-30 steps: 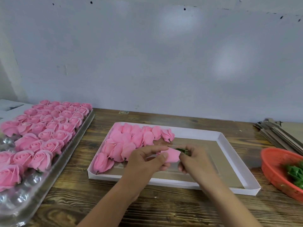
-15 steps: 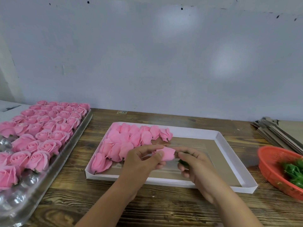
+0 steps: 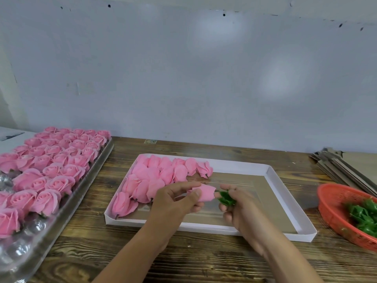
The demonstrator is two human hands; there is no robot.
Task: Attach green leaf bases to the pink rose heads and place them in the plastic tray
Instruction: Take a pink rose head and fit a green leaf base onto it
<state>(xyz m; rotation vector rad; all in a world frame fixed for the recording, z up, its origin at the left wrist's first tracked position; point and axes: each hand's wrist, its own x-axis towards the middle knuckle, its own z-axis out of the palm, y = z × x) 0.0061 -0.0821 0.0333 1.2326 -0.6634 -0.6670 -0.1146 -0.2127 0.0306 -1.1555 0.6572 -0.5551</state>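
Note:
My left hand (image 3: 173, 203) pinches a pink rose head (image 3: 207, 193) lying sideways, its base pointing right. My right hand (image 3: 238, 209) holds a green leaf base (image 3: 225, 198) right against the rose's base end; whether the two are joined I cannot tell. Both hands hover over the white cardboard tray (image 3: 273, 180), which holds several loose pink rose heads (image 3: 161, 176) in its left part. The clear plastic tray (image 3: 85, 186) at the left is filled with several upright pink roses (image 3: 55, 160).
A red plastic basket (image 3: 334, 201) with green leaf bases (image 3: 363, 216) sits at the right edge. Flat cardboard pieces (image 3: 342, 164) are stacked at the back right. A grey wall stands behind the wooden table (image 3: 183, 260).
The green leaf base, hidden under my right fingers before, now shows at the rose's base. My right hand has shifted slightly right and is motion-blurred. The left hand keeps its hold.

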